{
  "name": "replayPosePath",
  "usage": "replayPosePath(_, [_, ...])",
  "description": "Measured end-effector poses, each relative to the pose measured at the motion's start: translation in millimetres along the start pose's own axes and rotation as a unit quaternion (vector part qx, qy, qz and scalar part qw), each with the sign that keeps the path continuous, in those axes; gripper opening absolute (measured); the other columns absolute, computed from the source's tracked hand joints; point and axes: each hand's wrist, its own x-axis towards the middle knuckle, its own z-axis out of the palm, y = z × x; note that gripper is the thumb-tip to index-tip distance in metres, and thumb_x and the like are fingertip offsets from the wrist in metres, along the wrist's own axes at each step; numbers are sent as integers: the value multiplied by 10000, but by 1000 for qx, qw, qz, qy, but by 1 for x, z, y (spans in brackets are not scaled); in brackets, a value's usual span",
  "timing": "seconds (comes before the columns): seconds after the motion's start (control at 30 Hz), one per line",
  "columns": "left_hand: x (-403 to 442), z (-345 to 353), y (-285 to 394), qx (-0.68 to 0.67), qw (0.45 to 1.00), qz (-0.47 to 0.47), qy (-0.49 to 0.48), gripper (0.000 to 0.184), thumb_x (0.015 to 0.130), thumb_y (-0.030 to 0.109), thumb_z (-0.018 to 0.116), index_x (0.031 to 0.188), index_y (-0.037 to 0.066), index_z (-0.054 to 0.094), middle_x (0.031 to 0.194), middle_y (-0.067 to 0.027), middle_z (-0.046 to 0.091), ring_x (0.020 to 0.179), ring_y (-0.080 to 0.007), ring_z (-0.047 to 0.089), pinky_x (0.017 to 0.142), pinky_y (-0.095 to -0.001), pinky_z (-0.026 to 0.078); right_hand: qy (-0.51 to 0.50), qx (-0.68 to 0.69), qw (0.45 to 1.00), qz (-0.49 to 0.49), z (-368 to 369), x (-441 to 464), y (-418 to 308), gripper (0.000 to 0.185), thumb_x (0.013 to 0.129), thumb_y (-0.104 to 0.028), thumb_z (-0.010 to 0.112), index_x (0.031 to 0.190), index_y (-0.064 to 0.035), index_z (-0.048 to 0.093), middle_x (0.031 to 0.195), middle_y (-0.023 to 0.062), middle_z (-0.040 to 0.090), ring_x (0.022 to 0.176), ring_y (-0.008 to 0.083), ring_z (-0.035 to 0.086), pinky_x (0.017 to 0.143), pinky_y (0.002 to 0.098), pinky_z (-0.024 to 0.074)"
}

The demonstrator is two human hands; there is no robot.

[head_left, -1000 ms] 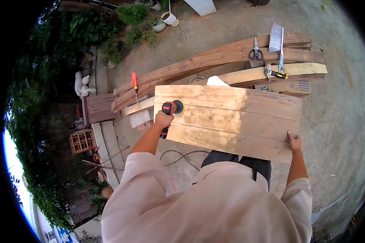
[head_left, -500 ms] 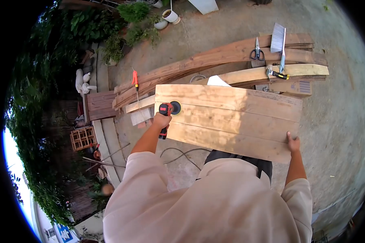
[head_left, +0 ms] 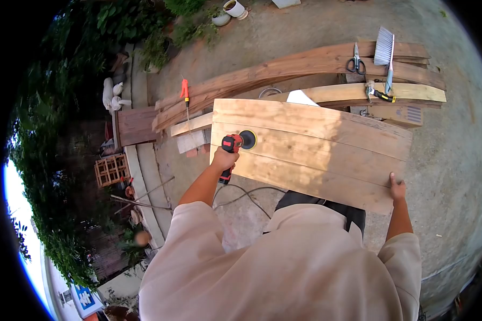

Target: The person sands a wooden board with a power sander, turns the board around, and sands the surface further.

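Here, a white pot on the far ground has something brown inside; the contents of the cardboard box can't be told. The left hand grips a sander, its head pointing right over the wooden panel's left part, its handle running back toward the near side. The panel lies nearer than the planks, long axis left to right, slanting nearer rightward, where the right hand clasps its edge.

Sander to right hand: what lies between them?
The head view shows only bare panel, sunlit near the sander, shaded near the right hand.
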Motion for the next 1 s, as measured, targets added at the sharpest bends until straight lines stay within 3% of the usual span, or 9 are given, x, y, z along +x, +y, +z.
replayPosePath(0.13, [8, -16, 1, -5, 998, -44, 54, 107, 829, 103, 744, 820, 4, 706, 704, -111, 710, 540, -205, 693, 516, -377, 580, 44, -25, 999, -13, 6, 9, 9, 1151, 860, -751, 763, 1453, 203, 512, 1463, 368, 594, 1399, 442, 576, 1183, 464, 435])
replayPosePath(0.23, [19, -25, -16, -64, 996, -52, 44, 72, 854, 57, 708, 807, 18, 670, 657, -95, 665, 490, -207, 646, 475, -375, 555, 51, -17, 998, -29, 9, 6, 13, 1154, 853, -773, 748, 1401, 222, 546, 1408, 396, 621, 1372, 476, 594, 1169, 484, 448])
replayPosePath(0.27, [19, -24, -20, -76, 995, -61, 39, 73, 838, 78, 724, 819, 13, 698, 711, -101, 698, 506, -204, 650, 502, -371, 565, 49, -19, 998, -25, 6, 1, 8, 1148, 854, -770, 749, 1402, 219, 549, 1410, 394, 620, 1376, 476, 591, 1168, 485, 448])
replayPosePath(0.4, [-14, -11, -6, -17, 1000, -15, 5, 85, 844, 88, 714, 809, 14, 691, 703, -100, 696, 517, -205, 665, 490, -385, 562, 23, 17, 999, -34, -1, -7, -3, 1130, 860, -759, 751, 1409, 208, 551, 1414, 388, 621, 1382, 475, 587, 1170, 484, 447])
replayPosePath(0.5, [6, -20, -35, -27, 998, -4, 48, 94, 844, 102, 718, 806, 20, 694, 685, -101, 689, 509, -206, 667, 480, -388, 556, 56, -7, 998, -38, 4, -4, -1, 1103, 866, -749, 752, 1388, 205, 568, 1386, 385, 640, 1362, 474, 602, 1158, 488, 456])
replayPosePath(0.57, [20, -30, -49, -21, 997, -45, 61, 81, 838, 96, 715, 800, 27, 696, 670, -96, 685, 503, -206, 668, 475, -389, 553, 52, -18, 998, -38, 3, -3, -2, 1103, 867, -745, 753, 1391, 207, 566, 1396, 387, 633, 1368, 473, 598, 1163, 486, 451])
replayPosePath(0.7, [8, -24, -31, -18, 998, -52, 34, 84, 832, 95, 714, 796, 23, 693, 670, -91, 687, 521, -205, 678, 498, -387, 562, 36, -12, 999, -8, 2, -5, -3, 1061, 893, -719, 753, 1451, 161, 551, 1469, 334, 609, 1395, 423, 582, 1173, 456, 442])
replayPosePath(0.83, [3, -10, -20, -22, 1000, -3, 14, 98, 814, 92, 742, 817, 9, 690, 681, -98, 692, 530, -206, 683, 514, -385, 568, 40, -17, 999, -21, 2, 3, 0, 1075, 885, -729, 752, 1428, 177, 556, 1448, 354, 613, 1386, 441, 588, 1168, 465, 444])
replayPosePath(1.0, [12, -22, -14, -53, 998, -30, 32, 88, 828, 72, 728, 821, 7, 669, 683, -109, 682, 522, -213, 679, 496, -391, 558, 42, -21, 999, -23, 2, -1, 2, 1106, 869, -756, 746, 1374, 212, 568, 1385, 392, 635, 1346, 478, 612, 1152, 488, 458])
